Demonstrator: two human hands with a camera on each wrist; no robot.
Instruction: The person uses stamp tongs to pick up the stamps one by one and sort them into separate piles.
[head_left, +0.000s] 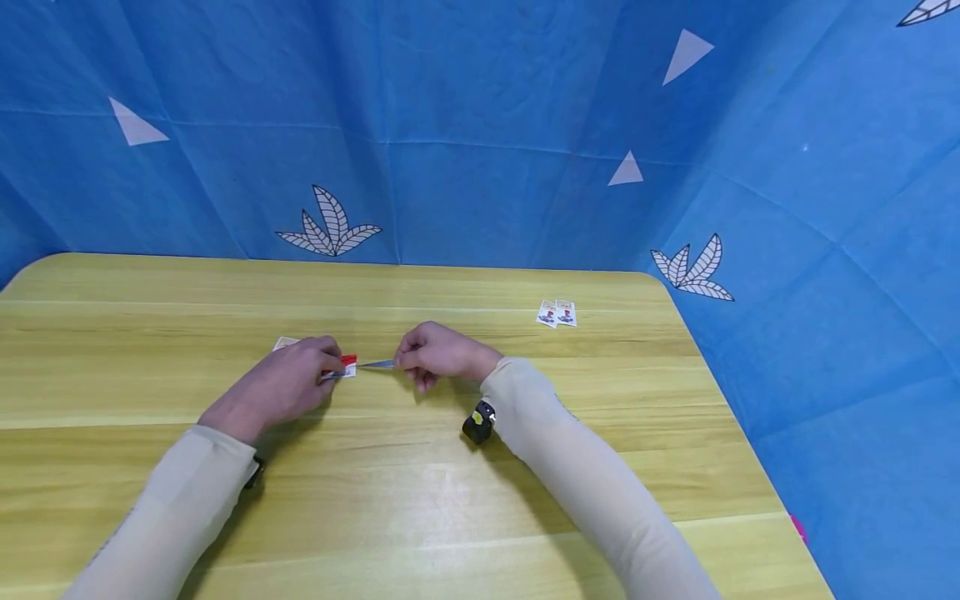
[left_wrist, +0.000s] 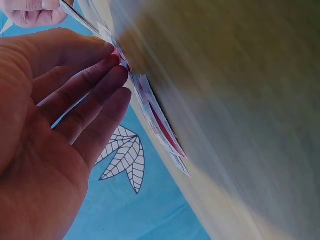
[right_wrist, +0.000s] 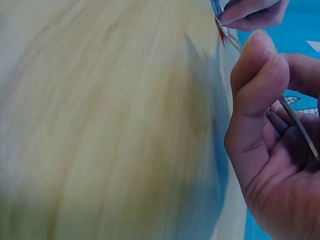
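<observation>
My left hand (head_left: 288, 387) pinches a small red-and-white printed card (head_left: 349, 367) by its left end, low over the table. In the left wrist view, the thumb and fingertips of the left hand (left_wrist: 75, 100) come together at it, covering much of it. My right hand (head_left: 442, 354) pinches slim metal tweezers (head_left: 377, 364), whose tip points left to the card's right edge. The tweezers (right_wrist: 301, 129) run back through the right hand (right_wrist: 270, 115) in the right wrist view. Whether their tip touches the card cannot be made out.
Beside the left hand, partly hidden by it, lies a white card (head_left: 285, 342); the left wrist view shows several overlapping cards (left_wrist: 161, 125) there. Two printed cards (head_left: 557, 313) overlap at the back right of the wooden table (head_left: 420, 500). A blue patterned cloth (head_left: 480, 125) hangs behind.
</observation>
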